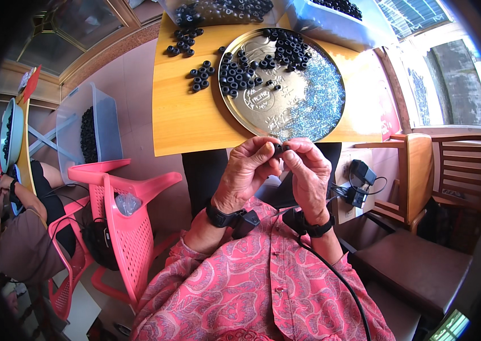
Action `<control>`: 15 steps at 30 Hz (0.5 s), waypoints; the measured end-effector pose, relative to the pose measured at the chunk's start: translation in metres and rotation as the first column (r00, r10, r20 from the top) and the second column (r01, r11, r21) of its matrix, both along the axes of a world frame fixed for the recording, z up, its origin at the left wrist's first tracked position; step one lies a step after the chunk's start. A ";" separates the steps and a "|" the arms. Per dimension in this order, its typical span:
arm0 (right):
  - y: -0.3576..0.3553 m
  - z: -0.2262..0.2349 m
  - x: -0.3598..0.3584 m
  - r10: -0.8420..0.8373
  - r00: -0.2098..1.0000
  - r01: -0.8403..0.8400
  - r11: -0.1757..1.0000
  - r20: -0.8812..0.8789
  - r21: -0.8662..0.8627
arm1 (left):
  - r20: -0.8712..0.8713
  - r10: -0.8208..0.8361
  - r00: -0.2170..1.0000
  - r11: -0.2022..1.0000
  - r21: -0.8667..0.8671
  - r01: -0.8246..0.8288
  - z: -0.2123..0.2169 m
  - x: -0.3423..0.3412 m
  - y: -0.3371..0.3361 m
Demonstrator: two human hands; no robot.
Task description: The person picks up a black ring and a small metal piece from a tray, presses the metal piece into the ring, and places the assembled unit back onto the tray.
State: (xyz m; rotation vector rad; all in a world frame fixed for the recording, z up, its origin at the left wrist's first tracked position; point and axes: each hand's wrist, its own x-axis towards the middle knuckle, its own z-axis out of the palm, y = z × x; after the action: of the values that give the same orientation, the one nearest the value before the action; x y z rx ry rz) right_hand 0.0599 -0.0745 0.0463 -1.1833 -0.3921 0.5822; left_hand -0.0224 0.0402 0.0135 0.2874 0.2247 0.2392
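My left hand (246,170) and my right hand (310,170) meet just in front of the table's near edge, fingertips pinched together. Between them is a small black ring-like part (278,148), gripped from both sides; its details are too small to make out. Beyond the hands lies a round metal tray (260,105) with raised markings. Black ring-like parts (237,74) are heaped on its left and far side. Tiny clear-blue pieces (317,94) cover its right side.
The tray rests on a wooden table (175,122), with loose black parts (199,77) to its left. A clear bag (223,12) and a plastic bin (343,25) stand behind. Left are a pink chair (130,227) and another person (22,244); right, a wooden chair (411,176).
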 end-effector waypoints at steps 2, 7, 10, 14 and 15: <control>0.000 -0.001 0.000 -0.002 0.999 0.003 1.000 0.037 -0.017 | -0.006 0.006 1.000 1.000 -0.002 -0.006 -0.001 0.000 0.000; 0.001 0.002 -0.002 0.004 0.995 0.001 0.999 0.095 -0.045 | -0.013 0.022 1.000 1.000 0.001 -0.022 -0.002 -0.001 -0.001; 0.001 0.005 -0.004 0.015 0.991 -0.007 0.998 0.133 -0.065 | -0.018 0.042 0.999 0.999 0.025 -0.041 -0.003 -0.001 -0.002; 0.002 0.005 -0.006 0.012 0.976 0.005 0.997 0.219 -0.079 | -0.022 0.068 0.997 0.995 0.071 -0.066 -0.002 -0.001 -0.002; 0.002 0.005 -0.006 0.013 0.976 0.005 0.997 0.218 -0.079 | -0.022 0.068 0.997 0.995 0.071 -0.066 -0.002 -0.002 -0.002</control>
State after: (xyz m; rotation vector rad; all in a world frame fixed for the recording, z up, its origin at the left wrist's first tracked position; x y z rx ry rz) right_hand 0.0543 -0.0723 0.0511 -1.3286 -0.5628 0.4753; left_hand -0.0241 0.0380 0.0117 0.3531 0.2512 0.3108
